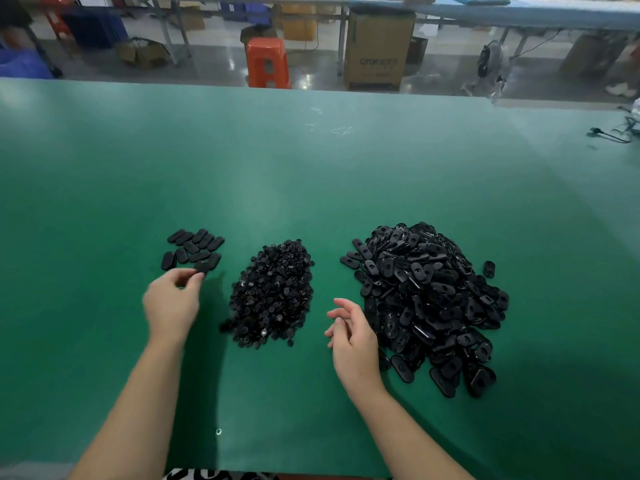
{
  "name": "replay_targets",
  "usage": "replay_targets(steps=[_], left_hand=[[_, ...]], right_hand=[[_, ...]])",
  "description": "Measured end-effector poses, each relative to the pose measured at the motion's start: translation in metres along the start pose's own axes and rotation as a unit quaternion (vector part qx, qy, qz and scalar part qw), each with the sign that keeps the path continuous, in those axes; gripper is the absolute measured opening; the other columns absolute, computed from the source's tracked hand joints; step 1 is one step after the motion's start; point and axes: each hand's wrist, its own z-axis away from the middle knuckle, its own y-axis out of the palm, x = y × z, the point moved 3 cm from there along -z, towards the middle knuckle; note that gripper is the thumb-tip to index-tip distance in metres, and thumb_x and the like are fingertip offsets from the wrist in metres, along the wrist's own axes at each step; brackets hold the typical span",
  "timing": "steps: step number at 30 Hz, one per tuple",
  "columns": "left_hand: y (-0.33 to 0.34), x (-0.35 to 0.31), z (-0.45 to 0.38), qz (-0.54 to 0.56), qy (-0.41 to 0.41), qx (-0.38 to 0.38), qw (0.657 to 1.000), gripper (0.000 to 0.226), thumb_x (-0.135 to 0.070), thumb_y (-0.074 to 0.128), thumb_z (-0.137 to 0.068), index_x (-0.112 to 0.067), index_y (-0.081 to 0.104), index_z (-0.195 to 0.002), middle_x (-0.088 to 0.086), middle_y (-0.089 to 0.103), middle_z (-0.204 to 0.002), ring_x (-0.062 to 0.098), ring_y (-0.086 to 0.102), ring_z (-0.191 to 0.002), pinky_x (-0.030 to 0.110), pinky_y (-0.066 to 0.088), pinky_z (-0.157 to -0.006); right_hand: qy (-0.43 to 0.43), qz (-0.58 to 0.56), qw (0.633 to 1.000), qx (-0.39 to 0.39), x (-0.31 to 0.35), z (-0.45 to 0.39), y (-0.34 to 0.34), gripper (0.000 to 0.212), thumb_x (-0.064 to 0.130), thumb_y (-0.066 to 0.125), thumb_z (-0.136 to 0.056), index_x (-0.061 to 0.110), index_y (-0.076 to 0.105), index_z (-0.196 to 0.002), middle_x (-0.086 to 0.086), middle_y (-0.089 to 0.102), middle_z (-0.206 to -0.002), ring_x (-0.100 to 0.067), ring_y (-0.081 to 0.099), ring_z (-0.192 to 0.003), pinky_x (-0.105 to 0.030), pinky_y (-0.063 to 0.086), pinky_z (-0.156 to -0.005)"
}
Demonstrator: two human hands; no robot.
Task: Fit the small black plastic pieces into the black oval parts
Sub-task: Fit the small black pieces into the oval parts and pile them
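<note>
On the green worktop (pixel 311 174) three groups of black plastic lie in a row toward the near edge: a big heap of black oval parts (pixel 429 303) on the right, a smaller mound of small black plastic pieces (pixel 273 292) in the middle, and on the left a loose cluster of flat oval parts (pixel 194 251) lying side by side in a single layer. One lone oval part (pixel 489 269) sits just off the right flank of the big heap. The left hand (pixel 171 303) reaches to the near side of the flat cluster, its thumb and fingertips curled together at the nearest oval there; motion blur hides whether they pinch it or merely touch it, so its grip cannot be told. The right hand (pixel 351 336) hangs between the mound of small pieces and the big heap, just beside the heap's left flank, fingers loosely bent and spread, holding nothing. A tiny pale ring-like bit (pixel 218 432) lies alone near the worktop's near edge. Beyond the far edge stand an orange plastic stool (pixel 267 62) and a cardboard box (pixel 377 50) on the floor
</note>
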Motion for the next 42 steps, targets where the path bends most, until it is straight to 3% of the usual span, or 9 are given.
replay_targets(steps=[3, 9, 15, 24, 30, 34, 38, 40, 42], left_hand=[[-0.009, 0.029, -0.015, -0.053, -0.033, -0.009, 0.998, 0.020, -0.027, 0.067, -0.096, -0.013, 0.075, -0.108, 0.007, 0.075, -0.101, 0.027, 0.065, -0.090, 0.034, 0.048, -0.076], [-0.014, 0.031, -0.010, -0.136, 0.015, -0.043, 0.990, 0.037, -0.037, 0.060, -0.100, -0.009, 0.067, -0.123, 0.013, 0.069, -0.104, 0.036, 0.062, -0.093, 0.041, 0.050, -0.072], [0.002, 0.021, 0.014, -0.244, 0.148, -0.079, 0.955, 0.023, -0.015, 0.057, -0.099, -0.001, 0.076, -0.095, 0.018, 0.070, -0.101, 0.039, 0.055, -0.089, 0.045, 0.042, -0.074], [0.017, 0.000, -0.001, -0.269, 0.098, -0.022, 0.958, 0.039, -0.024, 0.049, -0.103, -0.007, 0.062, -0.135, 0.014, 0.066, -0.131, 0.039, 0.054, -0.114, 0.048, 0.039, -0.091], [0.032, -0.043, 0.012, -0.164, 0.162, -0.021, 0.973, 0.035, -0.016, 0.055, -0.099, -0.003, 0.065, -0.129, 0.015, 0.064, -0.129, 0.035, 0.059, -0.115, 0.047, 0.044, -0.096], [0.056, -0.104, 0.047, -0.078, 0.228, 0.084, 0.967, 0.027, -0.022, 0.055, -0.099, -0.016, 0.072, -0.119, 0.004, 0.072, -0.117, 0.023, 0.067, -0.103, 0.035, 0.052, -0.088], [0.101, -0.156, 0.099, -0.120, 0.313, 0.278, 0.900, 0.027, -0.033, 0.054, -0.098, -0.028, 0.070, -0.120, -0.008, 0.073, -0.113, 0.011, 0.066, -0.081, 0.032, 0.057, -0.079], [0.125, -0.167, 0.120, -0.163, 0.331, 0.327, 0.870, 0.034, -0.032, 0.052, -0.100, -0.030, 0.062, -0.132, -0.004, 0.068, -0.122, 0.016, 0.066, -0.089, 0.033, 0.055, -0.079], [0.146, -0.169, 0.131, -0.197, 0.326, 0.353, 0.854, 0.043, -0.029, 0.048, -0.102, -0.030, 0.047, -0.145, 0.004, 0.056, -0.132, 0.028, 0.062, -0.106, 0.038, 0.051, -0.080]], right_hand=[[0.001, 0.012, 1.000, 0.000, 0.000, -0.001, 0.001, 0.032, 0.005, 0.045, -0.104, 0.027, 0.059, -0.122, 0.008, 0.065, -0.103, -0.009, 0.065, -0.080, -0.036, 0.057, -0.070], [0.000, 0.043, 0.999, 0.004, -0.001, 0.001, 0.001, 0.029, 0.008, 0.048, -0.104, 0.032, 0.061, -0.115, 0.008, 0.067, -0.098, -0.007, 0.066, -0.080, -0.033, 0.058, -0.073], [-0.004, 0.045, 0.999, 0.000, 0.001, 0.000, 0.003, 0.031, 0.006, 0.050, -0.102, 0.035, 0.062, -0.107, 0.007, 0.068, -0.092, -0.007, 0.067, -0.078, -0.035, 0.058, -0.073], [-0.001, 0.031, 0.999, 0.012, 0.002, 0.002, 0.004, 0.032, 0.006, 0.050, -0.102, 0.035, 0.062, -0.106, 0.006, 0.067, -0.091, -0.009, 0.065, -0.074, -0.027, 0.054, -0.063], [-0.003, 0.031, 0.999, 0.017, 0.003, 0.002, 0.004, 0.028, 0.006, 0.051, -0.101, 0.031, 0.063, -0.107, 0.006, 0.067, -0.090, -0.015, 0.063, -0.072, -0.024, 0.050, -0.059], [-0.011, 0.051, 0.998, 0.018, 0.005, 0.002, 0.004, 0.023, 0.006, 0.054, -0.100, 0.025, 0.066, -0.103, 0.005, 0.070, -0.092, -0.011, 0.066, -0.080, -0.025, 0.053, -0.072], [-0.045, 0.088, 0.995, 0.022, 0.007, 0.002, 0.004, 0.018, 0.003, 0.055, -0.098, 0.016, 0.067, -0.101, 0.002, 0.070, -0.092, -0.012, 0.064, -0.083, -0.026, 0.049, -0.076], [-0.028, 0.080, 0.996, 0.023, 0.008, 0.002, 0.003, 0.020, -0.002, 0.054, -0.096, 0.016, 0.064, -0.095, -0.001, 0.068, -0.087, -0.007, 0.060, -0.074, -0.023, 0.045, -0.071], [0.022, -0.059, 0.997, 0.033, 0.011, 0.001, 0.004, 0.034, -0.008, 0.045, -0.098, 0.015, 0.066, -0.085, -0.005, 0.067, -0.081, -0.002, 0.062, -0.069, -0.019, 0.049, -0.068]])
